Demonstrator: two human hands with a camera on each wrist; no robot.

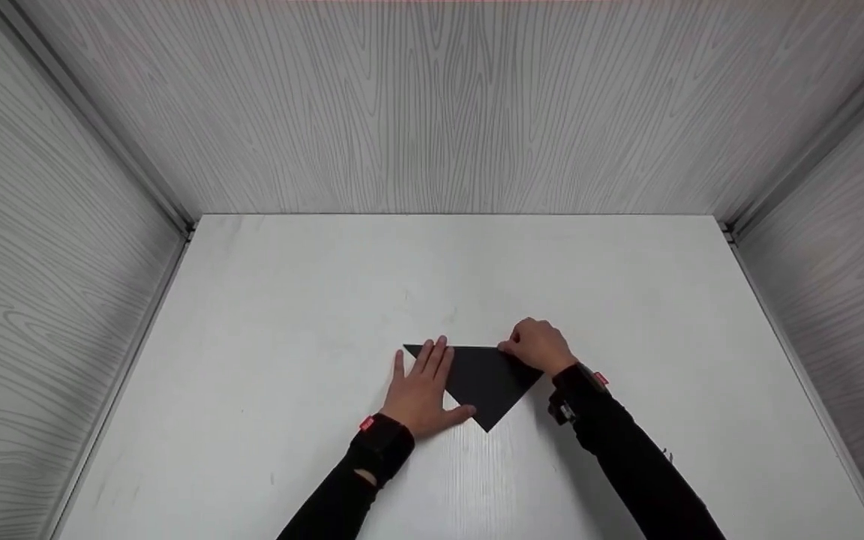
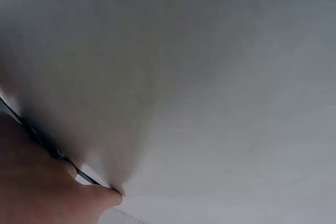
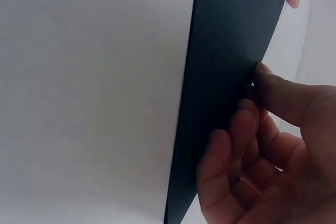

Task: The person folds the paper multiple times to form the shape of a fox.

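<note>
Stretching leftward from the grip, a dark triangular sheet [image 1: 488,386] lies with one corner aimed at the viewer. The right hand [image 1: 541,346] pinches its far edge with curled fingers, seemingly to control that edge; left of this grip, the left hand [image 1: 418,397] spreads flat, apparently bracing the sheet against the white table [image 1: 289,322] beneath.

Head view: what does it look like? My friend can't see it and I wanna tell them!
Two hands are on a black triangle on a white table. The left hand rests on it with straight fingers; the right hand touches its far edge with curled fingers. One corner points toward the person.
</note>
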